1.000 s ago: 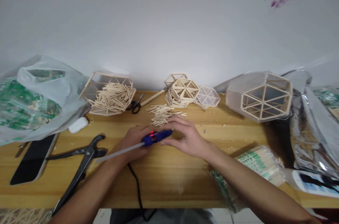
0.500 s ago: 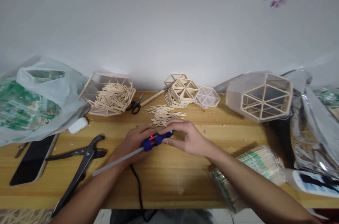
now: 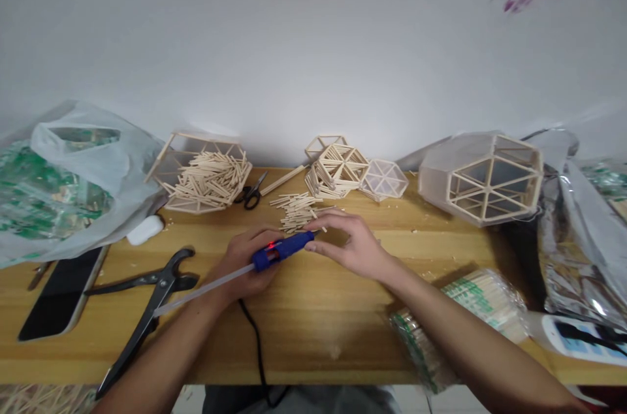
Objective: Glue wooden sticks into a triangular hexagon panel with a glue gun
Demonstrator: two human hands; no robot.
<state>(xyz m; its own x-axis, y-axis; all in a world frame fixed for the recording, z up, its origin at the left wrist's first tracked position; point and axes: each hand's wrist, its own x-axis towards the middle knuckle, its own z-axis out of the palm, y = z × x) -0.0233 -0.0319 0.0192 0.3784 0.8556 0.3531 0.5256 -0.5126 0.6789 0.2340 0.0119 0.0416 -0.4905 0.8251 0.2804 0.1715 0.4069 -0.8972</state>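
Note:
My left hand (image 3: 249, 264) is wrapped around a blue glue gun (image 3: 289, 246) with a lit red light. A long translucent glue stick (image 3: 206, 288) protrudes from its back, and a black cord hangs below. My right hand (image 3: 355, 244) curves around the nozzle end, index finger above and thumb below. The pale end of a short wooden stick (image 3: 324, 228) shows between those fingers; how it is gripped is partly hidden. Just beyond the hands lies a loose pile of short wooden sticks (image 3: 295, 210).
Along the wall stand a stick-filled wooden frame (image 3: 171, 140), scissors (image 3: 252, 192), stacked hexagonal frames (image 3: 337, 172) and a covered hexagonal frame (image 3: 435, 172). Black pliers (image 3: 166, 283), a phone (image 3: 59, 300) and a plastic bag (image 3: 127, 153) sit left. Packaged sticks (image 3: 480, 303) lie under my right forearm.
The glue gun and my left hand have shifted slightly left, with the nozzle tilted further up. My right fingers have moved a little off the gun's front, and a stick end shows between them.

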